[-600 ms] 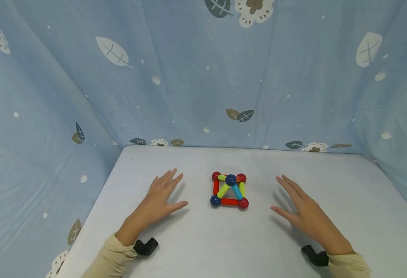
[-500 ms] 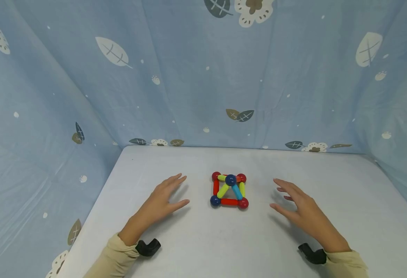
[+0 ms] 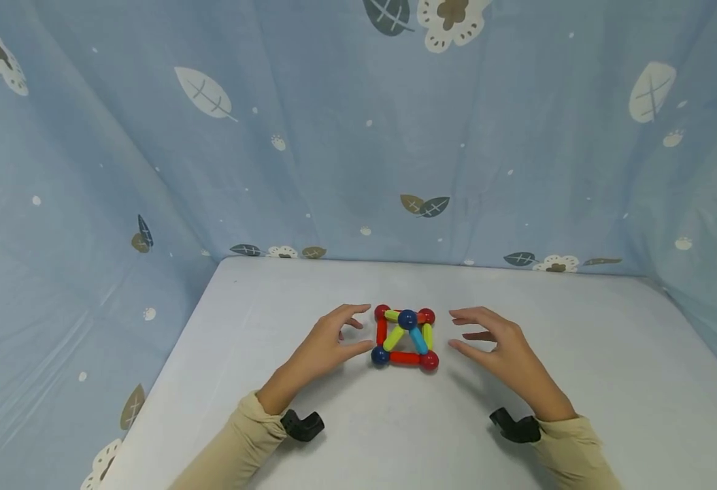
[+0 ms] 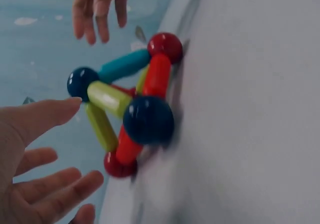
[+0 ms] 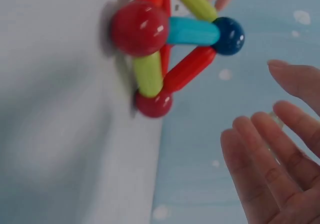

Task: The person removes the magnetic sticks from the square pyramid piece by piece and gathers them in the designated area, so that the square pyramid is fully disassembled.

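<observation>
Pyramid (image 3: 418, 338): we count five glossy balls (image 3: 407, 319) — three red, two blue, one blue atop — joined by red, lime and light-blue rods (image 3: 405, 358)
Place: white table (image 3: 395, 435), between our hands
Left hand (image 3: 326, 344): thumb and fingers spread, just beside
Right hand (image 3: 504, 346): likewise spread, near

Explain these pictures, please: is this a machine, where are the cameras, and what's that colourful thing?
There's no machine, just a person's bare left hand and right hand. The wide picture comes from a camera worn on the head; the two closer views come from one on each wrist. On the white table stands a pyramid of coloured rods and balls, topped by a dark blue ball. One hand is on each side. Neither holds anything, though I can't tell whether the left hand touches it.
</observation>
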The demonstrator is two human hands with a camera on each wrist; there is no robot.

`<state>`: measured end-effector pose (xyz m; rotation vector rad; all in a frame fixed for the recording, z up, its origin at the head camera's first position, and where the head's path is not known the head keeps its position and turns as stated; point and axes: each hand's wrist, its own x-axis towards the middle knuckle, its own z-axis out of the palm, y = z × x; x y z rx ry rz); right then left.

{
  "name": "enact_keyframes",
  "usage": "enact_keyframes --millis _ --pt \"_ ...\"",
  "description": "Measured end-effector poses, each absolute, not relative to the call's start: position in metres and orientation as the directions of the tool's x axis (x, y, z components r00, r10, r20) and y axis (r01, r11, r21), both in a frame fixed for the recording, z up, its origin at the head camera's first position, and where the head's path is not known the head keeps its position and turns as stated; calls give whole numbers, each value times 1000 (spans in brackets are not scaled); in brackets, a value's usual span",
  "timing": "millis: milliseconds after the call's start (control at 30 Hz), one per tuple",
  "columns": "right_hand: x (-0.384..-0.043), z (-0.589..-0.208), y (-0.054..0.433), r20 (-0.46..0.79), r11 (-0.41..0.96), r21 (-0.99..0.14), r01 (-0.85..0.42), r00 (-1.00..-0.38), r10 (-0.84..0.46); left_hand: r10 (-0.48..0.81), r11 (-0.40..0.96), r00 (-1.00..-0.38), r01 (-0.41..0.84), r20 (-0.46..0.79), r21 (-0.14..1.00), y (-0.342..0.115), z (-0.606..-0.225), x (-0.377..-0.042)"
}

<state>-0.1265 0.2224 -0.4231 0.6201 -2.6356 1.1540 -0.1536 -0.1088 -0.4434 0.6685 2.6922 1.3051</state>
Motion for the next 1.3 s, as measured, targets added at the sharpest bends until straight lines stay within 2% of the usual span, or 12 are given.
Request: enact_keyframes --millis 333,533,667,900,1300 --pt "-149 -406 185 259 553 -691 -465 -874 -411 445 467 -892 306 79 829 -74 -440 -169" --pt "-158 -402 165 228 578 -654 -488 -856 -464 509 451 -856 352 88 820 -62 -447 -169" --pt "-161 -402 160 206 604 -624 -495 -851 -484 504 446 -855 379 122 811 -58 -449 -167" --pt "-164 -408 155 228 593 -627 -505 -847 -480 510 396 -845 396 161 828 -55 -452 -168" --pt "-160 -410 147 216 615 -631 -473 -869 -445 481 314 -870 290 112 904 -51 -456 -166"
